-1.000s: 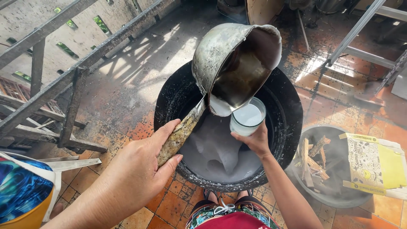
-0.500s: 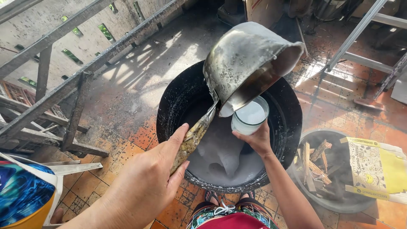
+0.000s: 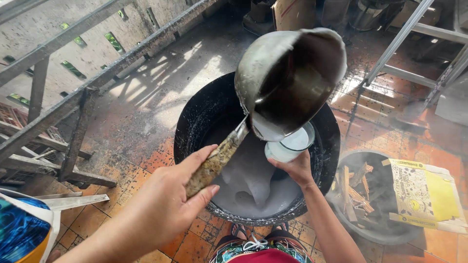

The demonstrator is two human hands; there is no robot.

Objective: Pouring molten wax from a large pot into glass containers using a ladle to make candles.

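My left hand grips the worn handle of a big metal ladle, tilted so white liquid runs from its lip into a clear plastic cup. My right hand holds that cup from below. Both are over a wide black wok that holds steaming white liquid. The cup looks nearly full of the white liquid.
A dark round pan with wood sticks sits on the right, a yellow cardboard box lying on its rim. Wooden beams and a rail run along the left. A metal ladder stands at the back right. The floor has orange tiles.
The ladle has tipped further and its bowl has lifted and turned towards me. The cup stays under its lip over the wok, filling with white liquid.
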